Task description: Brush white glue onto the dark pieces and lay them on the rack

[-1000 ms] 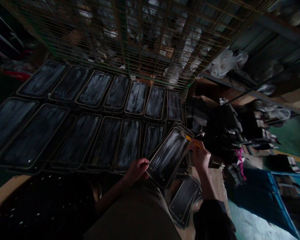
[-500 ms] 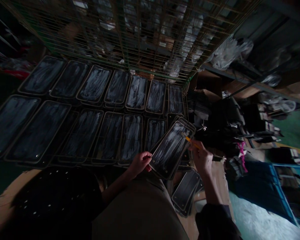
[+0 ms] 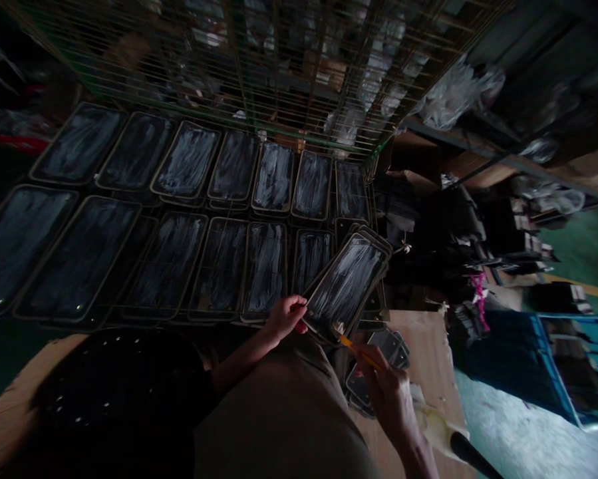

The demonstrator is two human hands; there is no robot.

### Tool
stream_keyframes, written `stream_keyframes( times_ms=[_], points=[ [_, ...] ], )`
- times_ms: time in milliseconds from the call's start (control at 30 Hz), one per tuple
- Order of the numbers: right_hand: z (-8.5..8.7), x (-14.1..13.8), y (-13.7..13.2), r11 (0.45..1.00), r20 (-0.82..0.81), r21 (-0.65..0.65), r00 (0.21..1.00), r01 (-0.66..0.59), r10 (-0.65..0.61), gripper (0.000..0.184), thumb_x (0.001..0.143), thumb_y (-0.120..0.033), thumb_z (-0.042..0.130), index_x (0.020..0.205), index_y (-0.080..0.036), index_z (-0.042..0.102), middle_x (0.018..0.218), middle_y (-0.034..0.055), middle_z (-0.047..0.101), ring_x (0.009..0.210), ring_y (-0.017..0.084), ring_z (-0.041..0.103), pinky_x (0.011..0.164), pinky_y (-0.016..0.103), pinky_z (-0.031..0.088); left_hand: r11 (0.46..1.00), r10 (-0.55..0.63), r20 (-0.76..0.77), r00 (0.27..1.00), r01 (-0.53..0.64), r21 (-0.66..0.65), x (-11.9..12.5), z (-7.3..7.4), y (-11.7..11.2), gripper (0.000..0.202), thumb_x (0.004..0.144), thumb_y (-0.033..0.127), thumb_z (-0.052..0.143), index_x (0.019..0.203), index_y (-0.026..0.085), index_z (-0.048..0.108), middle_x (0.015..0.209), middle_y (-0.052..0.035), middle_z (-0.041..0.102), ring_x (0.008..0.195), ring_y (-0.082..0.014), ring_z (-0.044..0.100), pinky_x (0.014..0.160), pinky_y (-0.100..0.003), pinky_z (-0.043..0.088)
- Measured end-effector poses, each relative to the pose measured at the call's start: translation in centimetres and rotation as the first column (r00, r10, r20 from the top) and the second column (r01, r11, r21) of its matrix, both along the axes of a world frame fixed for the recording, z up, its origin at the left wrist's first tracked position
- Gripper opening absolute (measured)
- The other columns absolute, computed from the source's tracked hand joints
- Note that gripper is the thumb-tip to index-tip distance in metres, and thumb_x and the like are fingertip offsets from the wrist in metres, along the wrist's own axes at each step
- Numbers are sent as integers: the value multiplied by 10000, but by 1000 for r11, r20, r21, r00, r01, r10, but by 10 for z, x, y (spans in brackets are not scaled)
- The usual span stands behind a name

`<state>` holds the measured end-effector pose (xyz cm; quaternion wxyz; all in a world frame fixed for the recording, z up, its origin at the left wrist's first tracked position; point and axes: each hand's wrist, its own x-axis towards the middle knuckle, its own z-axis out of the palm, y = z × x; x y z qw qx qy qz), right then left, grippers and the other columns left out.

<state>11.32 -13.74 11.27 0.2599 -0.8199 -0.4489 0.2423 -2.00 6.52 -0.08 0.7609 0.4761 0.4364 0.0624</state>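
My right hand [image 3: 386,386] grips a brush [image 3: 347,341] at the near end of a panel [image 3: 351,276] slanting away rightward; my left hand [image 3: 286,318] pinches its edge.

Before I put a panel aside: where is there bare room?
Bare wood, beyond the right hand, shows between the lower panel stack and the pale floor. Crowded: the rows of smeared panels, set nearly edge to edge.

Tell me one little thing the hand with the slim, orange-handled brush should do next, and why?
Probably the right hand should stroke the slim, orange-handled brush across the near end of the dark, round-cornered rectangular panel. The bristle tip is at that end, which looks darker than the white-streaked middle, and the left hand holds the panel's edge.
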Motion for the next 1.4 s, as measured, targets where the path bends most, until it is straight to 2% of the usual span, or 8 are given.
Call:
stream_keyframes(
  times_ms=[300,433,533,633,867,1067,1200,1400],
  points=[
    [-11,-1,32,990,-254,95,964,104,-77,242,971,-361,454,1086,-231,623,742,13,706,655,178,685,593,254,542,999,-37,50,998,37,-3,-4,-2,5,250,797,279,622,978,111,582,604,34,602,413,-104,593,397,-189,449],
    [-31,31,52,960,-173,194,970,202,-170,249,966,-398,486,1064,-212,619,720,6,693,644,174,687,611,262,543,995,-80,56,995,76,62,-4,0,6,212,815,251,582,970,107,587,531,49,572,399,-92,562,365,-161,384],
    [-42,52,69,892,-103,311,945,328,-311,289,967,-421,485,1089,-195,617,739,17,694,670,179,696,633,270,549,993,-83,42,996,80,83,-3,1,7,213,817,236,574,985,106,594,549,47,584,408,-87,568,365,-153,369],
    [-49,60,83,874,-10,360,938,327,-347,305,972,-412,463,1103,-189,624,751,22,701,689,176,697,651,266,541,993,-89,10,996,88,76,-3,2,8,223,813,211,574,1005,100,599,561,44,595,413,-85,571,374,-154,369],
    [-46,5,61,974,36,212,996,75,-85,218,985,-296,448,1104,-222,616,769,-5,701,654,131,683,619,212,500,995,-82,-4,997,82,53,-3,2,7,237,820,165,538,1035,86,597,557,48,587,405,-74,556,388,-151,373],
    [-35,-35,27,980,-180,169,980,109,-78,192,984,-302,477,1108,-224,601,736,-23,683,638,122,671,616,195,506,997,-71,39,997,70,25,-3,5,7,205,806,206,551,965,91,609,555,39,586,402,-82,550,375,-162,375],
    [-34,-11,31,955,-274,187,946,231,-175,238,981,-370,469,1042,-193,615,680,-15,668,601,141,660,594,219,526,991,-108,13,994,107,77,-3,8,7,202,808,218,556,958,97,617,576,26,605,410,-87,558,376,-165,377],
    [-35,55,49,890,117,305,914,339,-389,301,980,-407,462,1108,-191,628,742,6,708,643,153,677,575,226,479,993,-84,-20,996,85,77,-2,4,5,233,809,224,580,1012,111,598,641,20,638,429,-87,586,379,-161,381]
  ],
)
